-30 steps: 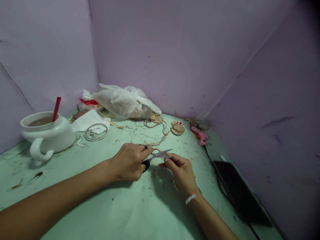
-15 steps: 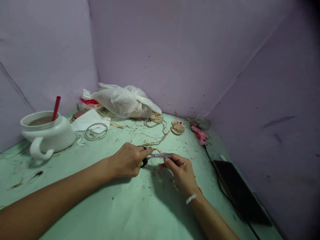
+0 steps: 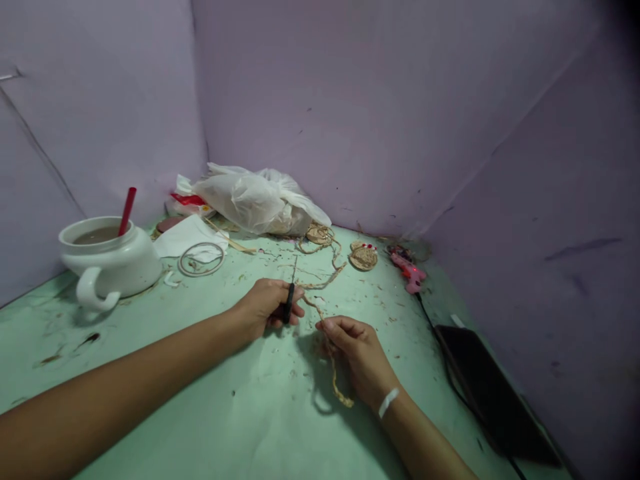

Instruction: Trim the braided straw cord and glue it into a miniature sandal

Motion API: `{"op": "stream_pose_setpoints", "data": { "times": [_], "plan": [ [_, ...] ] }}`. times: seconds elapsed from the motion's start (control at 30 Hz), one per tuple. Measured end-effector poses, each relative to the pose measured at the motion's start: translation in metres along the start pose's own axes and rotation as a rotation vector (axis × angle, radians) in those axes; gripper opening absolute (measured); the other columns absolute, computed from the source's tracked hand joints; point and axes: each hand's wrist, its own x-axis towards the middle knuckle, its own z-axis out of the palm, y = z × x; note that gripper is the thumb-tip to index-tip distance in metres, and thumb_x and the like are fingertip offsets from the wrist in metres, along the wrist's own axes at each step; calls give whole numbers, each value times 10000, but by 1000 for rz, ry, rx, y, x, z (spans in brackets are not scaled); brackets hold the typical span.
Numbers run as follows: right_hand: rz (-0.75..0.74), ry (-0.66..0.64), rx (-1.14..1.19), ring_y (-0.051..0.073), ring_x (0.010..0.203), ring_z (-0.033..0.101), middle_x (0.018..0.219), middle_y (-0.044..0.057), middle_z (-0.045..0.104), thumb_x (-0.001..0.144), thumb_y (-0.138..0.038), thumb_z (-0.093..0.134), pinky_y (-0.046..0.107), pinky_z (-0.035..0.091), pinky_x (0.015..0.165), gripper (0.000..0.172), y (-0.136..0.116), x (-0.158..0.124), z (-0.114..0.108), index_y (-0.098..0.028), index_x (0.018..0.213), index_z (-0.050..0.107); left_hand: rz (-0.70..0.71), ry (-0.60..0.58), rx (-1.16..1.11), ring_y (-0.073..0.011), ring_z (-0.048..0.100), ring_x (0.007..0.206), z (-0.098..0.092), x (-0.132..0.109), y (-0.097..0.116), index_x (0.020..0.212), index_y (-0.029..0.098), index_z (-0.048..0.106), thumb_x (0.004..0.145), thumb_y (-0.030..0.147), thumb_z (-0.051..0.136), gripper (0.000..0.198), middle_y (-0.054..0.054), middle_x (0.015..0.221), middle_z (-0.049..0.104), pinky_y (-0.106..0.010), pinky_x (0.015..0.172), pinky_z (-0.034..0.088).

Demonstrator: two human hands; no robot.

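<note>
In the middle of the table, my left hand (image 3: 270,307) is closed on black-handled scissors (image 3: 289,303), their blades pointing away toward the wall. My right hand (image 3: 353,340) pinches a braided straw cord (image 3: 334,373) between thumb and fingers. One end of the cord dangles below the right hand; another stretch runs up toward the left fingers. Beyond the hands, more braid curves back to a coiled straw piece (image 3: 319,233) beside the plastic bag. A round woven straw piece with red beads (image 3: 363,257) lies to its right.
A white mug with a red straw (image 3: 113,267) stands at left, near a metal ring (image 3: 201,259) and white paper (image 3: 187,235). A plastic bag (image 3: 260,200) rests against the wall. At right are a pink glue gun (image 3: 411,272), its cable and a dark tablet-like slab (image 3: 495,393).
The scissors have turned from pointing right at the right hand to pointing away, and the hands have moved slightly apart. The cord's hanging end now shows below my right hand.
</note>
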Motion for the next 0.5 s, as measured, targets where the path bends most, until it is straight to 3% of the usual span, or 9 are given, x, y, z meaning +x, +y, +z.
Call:
{"op": "stream_pose_setpoints", "data": {
  "times": [0.17,0.33,0.5],
  "plan": [
    [-3,-116,-84,87,428,469,465,-3,557,589,-355,718,206,359,436,243,-1,-7,5,-118,606,664,50,86,-94,-85,535,440,10,3,-7,826,141,488,615,180,596,241,8,578,580,-154,350,256],
    [92,-95,-42,69,370,407,423,-39,498,559,-327,733,209,378,401,272,4,-6,7,-123,737,701,195,124,-153,-87,517,434,17,5,-8,914,152,458,575,115,591,366,44,515,550,-164,379,303],
    [26,-78,-27,56,352,359,475,-16,538,577,-336,710,192,325,336,270,10,-2,7,-116,733,709,270,177,-134,-96,505,403,17,7,-8,901,139,470,528,105,593,394,51,496,545,-172,351,307]
  ]
}}
